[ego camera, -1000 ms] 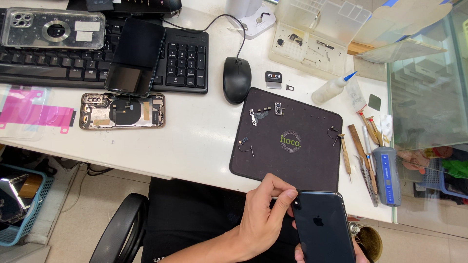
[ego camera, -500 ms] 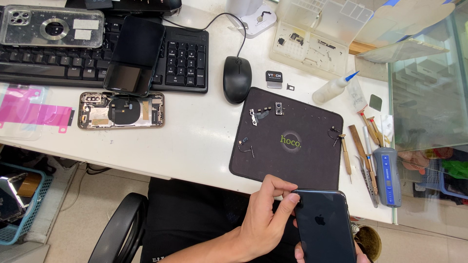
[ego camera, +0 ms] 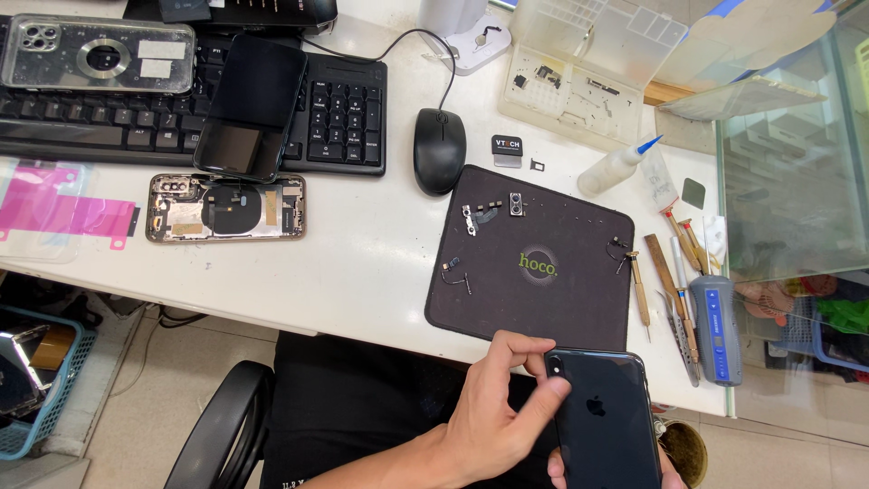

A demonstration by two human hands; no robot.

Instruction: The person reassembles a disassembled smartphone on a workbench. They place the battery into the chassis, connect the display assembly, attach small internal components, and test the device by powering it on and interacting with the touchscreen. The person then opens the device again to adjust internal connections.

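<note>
while left hand [ego camera: 493,412] grips black phone [ego camera: 605,417], right hand [ego camera: 561,471] supports underneath.

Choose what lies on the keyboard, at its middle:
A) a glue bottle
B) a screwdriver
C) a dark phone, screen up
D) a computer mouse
C: a dark phone lies across the black keyboard; the mouse and the glue bottle rest on the white desk.

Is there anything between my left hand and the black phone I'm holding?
Nothing visible. The left hand rests directly on the black phone, its fingertips at the top corner near the camera. The right hand shows only at the phone's lower edge, mostly hidden.
</note>
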